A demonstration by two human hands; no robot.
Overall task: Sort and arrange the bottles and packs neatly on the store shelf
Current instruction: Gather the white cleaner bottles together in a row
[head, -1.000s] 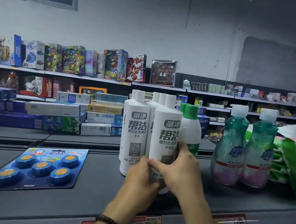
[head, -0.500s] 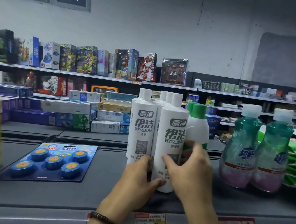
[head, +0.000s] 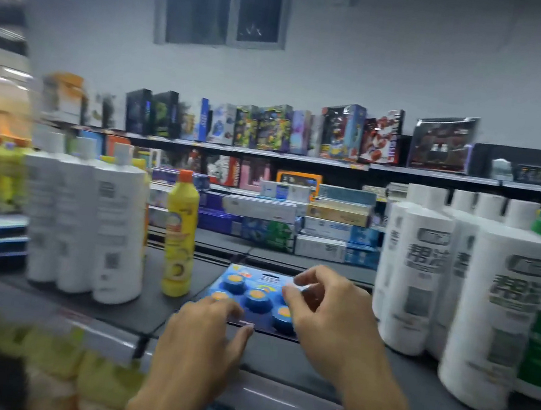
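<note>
White bottles (head: 497, 303) are lined up at right; the blue pack (head: 250, 293) is unplaced, left hand (head: 204, 333) grip spread on it, right hand (head: 333, 319) grip unclear.

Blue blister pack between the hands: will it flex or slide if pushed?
The blue blister pack lies flat, a thin card with raised domes: probably light and somewhat floppy if lifted by one edge. On the smooth shelf it would likely slide easily when pushed. Lying flat, it should not roll or tip.
</note>
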